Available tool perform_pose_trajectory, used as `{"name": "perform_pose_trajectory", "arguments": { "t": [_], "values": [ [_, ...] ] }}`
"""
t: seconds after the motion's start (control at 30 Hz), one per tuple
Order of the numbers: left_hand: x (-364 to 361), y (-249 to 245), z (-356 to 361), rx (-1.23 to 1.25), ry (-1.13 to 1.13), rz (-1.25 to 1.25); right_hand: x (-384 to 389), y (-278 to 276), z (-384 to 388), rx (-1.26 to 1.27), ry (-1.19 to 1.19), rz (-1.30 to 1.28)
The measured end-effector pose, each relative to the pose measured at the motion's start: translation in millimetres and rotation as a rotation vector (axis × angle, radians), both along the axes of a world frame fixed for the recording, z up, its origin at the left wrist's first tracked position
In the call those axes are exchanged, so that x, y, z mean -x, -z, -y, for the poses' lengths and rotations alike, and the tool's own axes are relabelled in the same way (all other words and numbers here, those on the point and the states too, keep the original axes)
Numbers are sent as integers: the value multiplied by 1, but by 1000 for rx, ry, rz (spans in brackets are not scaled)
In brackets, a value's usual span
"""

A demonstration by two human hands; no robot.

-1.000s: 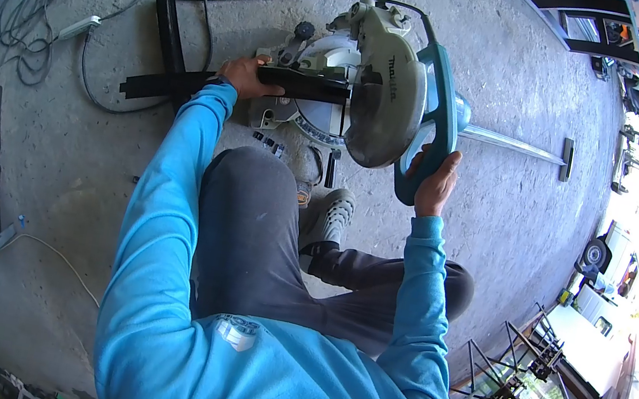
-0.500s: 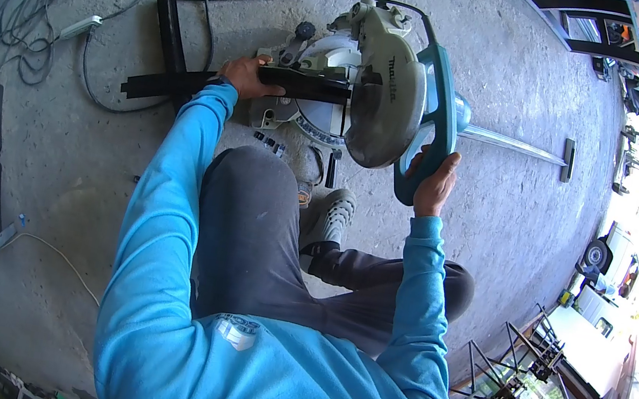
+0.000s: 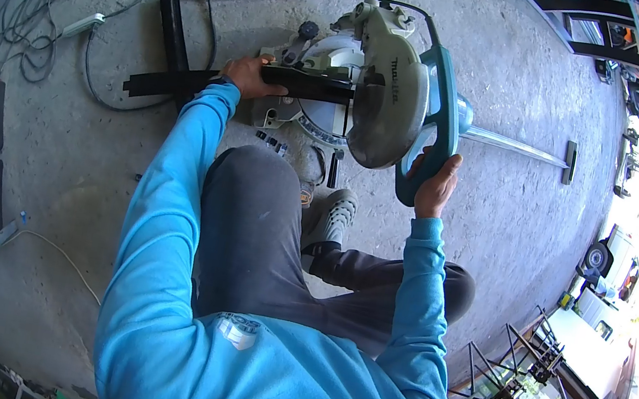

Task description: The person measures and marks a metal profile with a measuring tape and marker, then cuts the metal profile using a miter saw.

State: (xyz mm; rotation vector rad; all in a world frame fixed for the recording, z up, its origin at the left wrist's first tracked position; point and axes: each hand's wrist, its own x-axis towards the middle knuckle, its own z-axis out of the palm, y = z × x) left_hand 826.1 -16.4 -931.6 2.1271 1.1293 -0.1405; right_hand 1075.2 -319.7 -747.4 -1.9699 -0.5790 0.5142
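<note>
Both hands are at work on a saw [image 3: 388, 85] that sits on the concrete floor [image 3: 91, 163]. Left hand [image 3: 251, 76] is closed over a black bar [image 3: 179, 81], fingers curled across its top, pinning it against the saw's base just beside the blade guard. Right hand [image 3: 435, 184] is wrapped tight round the lower end of the teal handle [image 3: 442, 110], thumb side up. The bar lies flat across the base, its long end sticking out to the left past the hand and its other end running under the guard. A second black bar [image 3: 172, 22] lies crosswise beneath it, further left. A thin metal rail [image 3: 512, 145] runs out along the floor from the right of the saw. Small black offcuts [image 3: 270, 140] lie on the floor in front of the base, near a grey shoe [image 3: 331, 214]. Cables [image 3: 21, 27] and two white power strips [image 3: 84, 24] lie well apart to the upper left.
</note>
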Motion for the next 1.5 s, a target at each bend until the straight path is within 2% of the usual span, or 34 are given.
{"name": "perform_pose_trajectory", "arguments": {
  "t": [0.97, 1.1, 1.17, 1.2, 1.3, 1.33, 1.37, 1.47, 1.5],
  "values": [
    [0, 3, -3, 10, 52, 4, 0, -4, 0, -21, -1, -63],
    [33, 8, -9, 98, 85, 232, -10, -6, -4, -71, -3, -149],
    [60, -11, -5, 202, 79, 181, -16, -28, -17, -52, 40, -186],
    [75, -24, -1, 252, 74, 149, -20, -39, -22, -15, 29, -114],
    [114, -47, 16, 376, 38, 257, -49, -54, -36, 44, 21, 212],
    [126, -47, 24, 366, -28, 404, -50, -65, -44, 50, -4, 364],
    [134, -57, 31, 344, -37, 440, -51, -77, -52, 51, -31, 521],
    [152, -88, 45, 277, -72, 528, -44, -102, -71, -122, 68, 510],
    [158, -98, 46, 256, -51, 552, -40, -109, -75, -153, 92, 684]
  ]
}}
